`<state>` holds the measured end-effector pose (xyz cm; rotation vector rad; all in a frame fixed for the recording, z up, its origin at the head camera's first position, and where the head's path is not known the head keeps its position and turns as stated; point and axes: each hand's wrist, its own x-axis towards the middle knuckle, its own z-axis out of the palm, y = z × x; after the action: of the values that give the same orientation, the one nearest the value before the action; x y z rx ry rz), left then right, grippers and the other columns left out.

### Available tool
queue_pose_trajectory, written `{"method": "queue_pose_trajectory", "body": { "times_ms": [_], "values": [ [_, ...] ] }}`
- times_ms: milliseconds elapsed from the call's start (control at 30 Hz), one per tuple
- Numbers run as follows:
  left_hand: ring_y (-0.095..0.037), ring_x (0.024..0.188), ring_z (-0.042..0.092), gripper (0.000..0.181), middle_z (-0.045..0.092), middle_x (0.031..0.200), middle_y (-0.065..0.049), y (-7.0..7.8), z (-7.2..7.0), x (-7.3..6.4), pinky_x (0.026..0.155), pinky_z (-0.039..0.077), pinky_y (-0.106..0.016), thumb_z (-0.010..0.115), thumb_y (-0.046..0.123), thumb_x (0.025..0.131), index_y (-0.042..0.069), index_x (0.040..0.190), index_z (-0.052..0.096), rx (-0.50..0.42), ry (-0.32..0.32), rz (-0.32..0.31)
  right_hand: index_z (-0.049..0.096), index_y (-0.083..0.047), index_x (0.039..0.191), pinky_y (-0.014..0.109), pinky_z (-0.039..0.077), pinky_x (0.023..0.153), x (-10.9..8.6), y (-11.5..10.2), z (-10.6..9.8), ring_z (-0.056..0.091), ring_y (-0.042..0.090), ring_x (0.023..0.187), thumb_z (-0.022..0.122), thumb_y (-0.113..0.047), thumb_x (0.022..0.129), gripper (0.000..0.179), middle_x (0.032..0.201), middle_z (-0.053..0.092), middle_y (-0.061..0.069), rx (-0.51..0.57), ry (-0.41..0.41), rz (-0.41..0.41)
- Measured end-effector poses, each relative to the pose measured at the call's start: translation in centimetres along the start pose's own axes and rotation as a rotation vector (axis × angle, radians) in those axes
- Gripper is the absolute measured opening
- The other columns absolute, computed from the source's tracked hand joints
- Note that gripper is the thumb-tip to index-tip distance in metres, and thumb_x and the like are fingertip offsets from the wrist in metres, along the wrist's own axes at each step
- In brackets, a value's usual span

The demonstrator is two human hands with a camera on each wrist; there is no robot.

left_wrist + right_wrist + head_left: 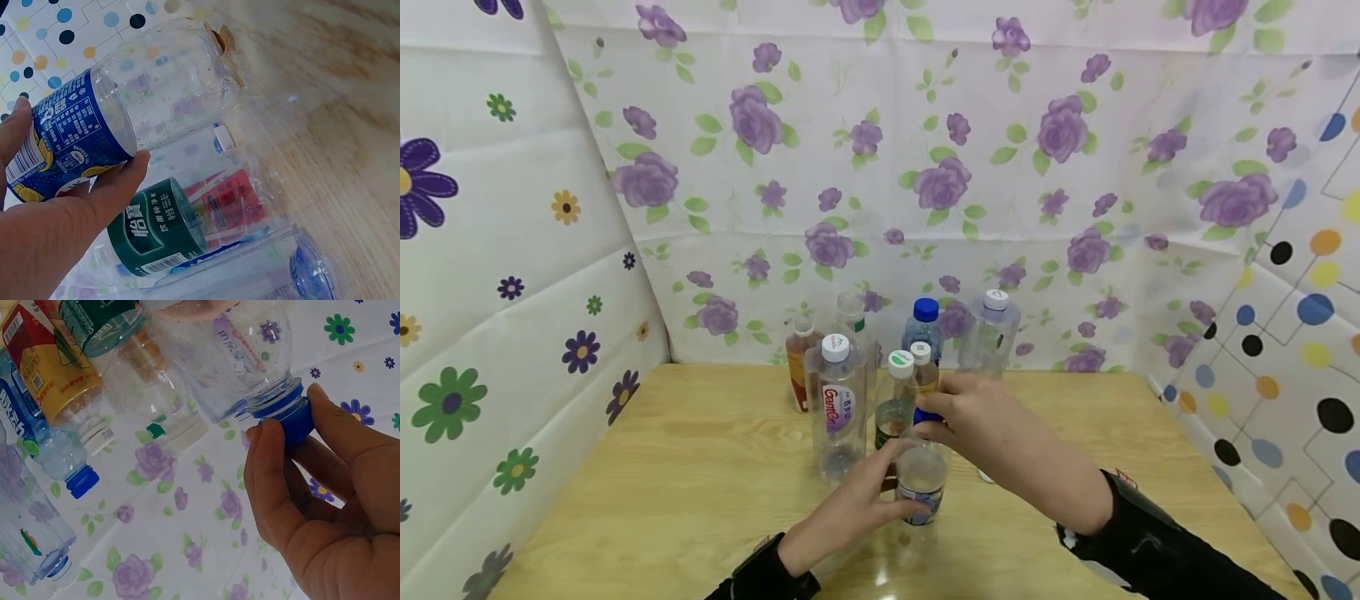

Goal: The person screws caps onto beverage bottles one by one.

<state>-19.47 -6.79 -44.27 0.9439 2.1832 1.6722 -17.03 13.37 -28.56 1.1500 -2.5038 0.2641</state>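
Observation:
A clear plastic bottle (922,467) with a blue lemon-printed label (69,137) stands upright near the middle of the table. Around its label my left hand (861,500) grips it, thumb on one side and fingers on the other. My right hand (985,421) pinches the blue cap (299,423) at the bottle's mouth between thumb and fingers. Right behind this bottle is a green-labelled bottle (156,228) with a white cap. A large clear bottle (838,400) with a white cap and a red-and-purple label stands to the left.
Several more bottles stand behind: an orange-red one (801,367), a blue-capped one (925,329), a yellow-labelled one (924,375) and a tall clear one (988,337). The wooden table (715,467) meets flower-printed cloth (880,167) at the back and patterned cloth at both sides.

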Motion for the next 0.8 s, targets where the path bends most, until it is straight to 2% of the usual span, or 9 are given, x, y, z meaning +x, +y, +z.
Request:
{"method": "queue_pose_trajectory", "body": {
  "times_ms": [200,300,367,467,567,633,800],
  "values": [
    [-0.025,0.129,0.057,0.069,0.054,0.142,-0.006,0.1,0.0,0.2,0.105,0.051,-0.023,0.076,0.023,0.093,0.022,0.151,0.039,0.008,-0.005,0.002,0.072,-0.006,0.105,0.015,0.053,0.059,0.5,0.4,-0.6,0.064,0.011,0.072,0.079,-0.025,0.089,0.026,0.092,0.067,0.004,0.026,-0.074,0.046],
    [-0.025,0.129,0.057,0.069,0.054,0.141,-0.006,0.2,0.1,0.4,0.104,0.051,-0.023,0.077,0.021,0.092,0.022,0.15,0.04,0.012,-0.006,-0.004,0.069,-0.007,0.121,0.023,0.06,0.072,0.5,0.9,-1.5,0.07,0.017,0.087,0.08,-0.028,0.089,0.04,0.11,0.069,0.007,0.043,-0.155,0.044],
    [-0.026,0.129,0.057,0.068,0.055,0.14,-0.007,0.2,0.1,0.5,0.104,0.051,-0.023,0.077,0.021,0.092,0.02,0.149,0.041,0.01,-0.006,-0.005,0.062,-0.009,0.135,0.031,0.062,0.083,0.5,1.4,-2.1,0.069,0.023,0.102,0.079,-0.028,0.09,0.052,0.127,0.065,0.011,0.069,-0.215,0.036],
    [-0.026,0.129,0.057,0.068,0.055,0.14,-0.007,0.2,0.1,0.5,0.104,0.051,-0.022,0.077,0.021,0.092,0.019,0.149,0.041,0.008,-0.006,-0.009,0.055,-0.011,0.145,0.038,0.059,0.093,0.4,2.4,-2.7,0.064,0.029,0.118,0.078,-0.02,0.091,0.059,0.141,0.057,0.013,0.129,-0.257,-0.037],
    [-0.026,0.13,0.056,0.068,0.054,0.142,-0.007,0.2,0.1,0.4,0.104,0.05,-0.022,0.077,0.021,0.092,0.019,0.149,0.041,-0.001,-0.002,-0.011,0.056,-0.011,0.144,0.039,0.058,0.097,0.4,3.2,-3.1,0.059,0.031,0.126,0.077,-0.009,0.091,0.057,0.145,0.055,0.011,0.153,-0.284,-0.128],
    [-0.025,0.13,0.056,0.068,0.054,0.142,-0.007,0.1,0.1,0.3,0.104,0.05,-0.022,0.077,0.022,0.092,0.02,0.149,0.04,-0.003,-0.001,-0.012,0.058,-0.011,0.141,0.038,0.059,0.096,0.5,3.6,-3.2,0.057,0.031,0.128,0.076,-0.004,0.091,0.054,0.144,0.056,0.01,0.15,-0.296,-0.179],
    [-0.025,0.131,0.056,0.068,0.053,0.144,-0.007,-0.1,0.1,0.0,0.105,0.05,-0.023,0.076,0.022,0.093,0.021,0.15,0.039,-0.013,-0.001,-0.008,0.065,-0.011,0.135,0.033,0.059,0.095,0.7,4.1,-2.9,0.057,0.028,0.129,0.073,0.0,0.093,0.045,0.141,0.059,0.007,0.14,-0.317,-0.232]
  ]
}}
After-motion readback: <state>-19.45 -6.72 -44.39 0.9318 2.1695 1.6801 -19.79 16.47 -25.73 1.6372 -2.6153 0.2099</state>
